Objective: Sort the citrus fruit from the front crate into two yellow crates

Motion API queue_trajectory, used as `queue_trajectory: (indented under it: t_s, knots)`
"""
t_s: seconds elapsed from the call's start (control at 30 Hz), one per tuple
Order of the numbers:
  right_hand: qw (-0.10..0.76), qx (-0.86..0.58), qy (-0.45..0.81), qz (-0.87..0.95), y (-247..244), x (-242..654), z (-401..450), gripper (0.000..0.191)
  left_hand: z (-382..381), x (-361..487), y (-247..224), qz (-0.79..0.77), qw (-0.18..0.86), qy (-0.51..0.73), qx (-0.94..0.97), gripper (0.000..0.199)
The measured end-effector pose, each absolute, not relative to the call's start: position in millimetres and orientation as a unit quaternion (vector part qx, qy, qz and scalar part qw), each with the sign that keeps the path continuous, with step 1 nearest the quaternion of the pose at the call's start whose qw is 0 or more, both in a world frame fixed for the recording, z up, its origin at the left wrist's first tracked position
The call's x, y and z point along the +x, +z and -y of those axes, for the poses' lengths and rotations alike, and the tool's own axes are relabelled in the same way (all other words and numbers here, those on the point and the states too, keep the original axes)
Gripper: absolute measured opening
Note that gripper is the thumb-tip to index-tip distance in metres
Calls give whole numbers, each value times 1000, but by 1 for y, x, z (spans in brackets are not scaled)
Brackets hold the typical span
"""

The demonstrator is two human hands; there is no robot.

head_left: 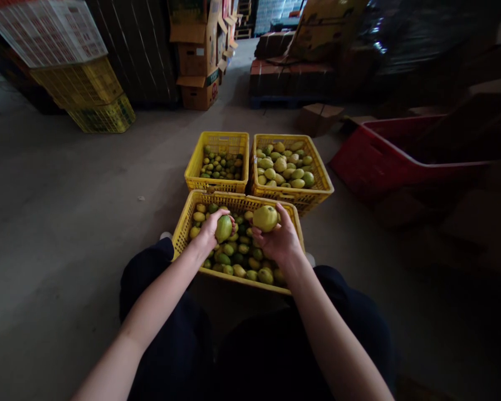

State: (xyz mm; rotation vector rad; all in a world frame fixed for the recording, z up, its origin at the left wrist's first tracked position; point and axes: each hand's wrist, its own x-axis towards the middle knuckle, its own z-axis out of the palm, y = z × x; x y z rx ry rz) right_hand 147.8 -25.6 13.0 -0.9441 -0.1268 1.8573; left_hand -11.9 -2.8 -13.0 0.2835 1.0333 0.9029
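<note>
My left hand (pixel 211 229) is wrapped round a green fruit (pixel 224 229) above the left part of the near yellow crate (pixel 237 279). In my right hand (pixel 280 236), palm up, rests a larger yellow-green fruit (pixel 265 218) with the fingers curled round it. Under both hands the near crate holds many green and yellow fruits. Behind it on the left, a yellow crate (pixel 194 161) contains small green fruits low down. The back right yellow crate (pixel 317 189) is filled higher with larger, paler fruits.
A red bin (pixel 363 150) stands at the right, near a cardboard box (pixel 319 118). White and yellow crates (pixel 83 83) are stacked at the back left. Cardboard boxes (pixel 198 61) and bundled stacks (pixel 292 78) stand farther back. My knees flank the near crate.
</note>
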Motion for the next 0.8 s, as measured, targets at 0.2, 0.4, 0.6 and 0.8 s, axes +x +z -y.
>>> queue_trajectory:
  t_s: [0.2,0.4,0.6,0.8]
  knots:
    - [503,-372,777,64,14,153,24,34,5,-8,-23,-482,762,400,165,31]
    - [505,-368,779,55,15,152,22,34,19,-9,-33,-487,762,339,261,26]
    - [494,-406,767,54,11,149,20,34,35,-20,-29,-483,779,269,297,27]
    - [491,-404,764,104,12,144,18,34,29,-36,-17,-510,776,323,185,30]
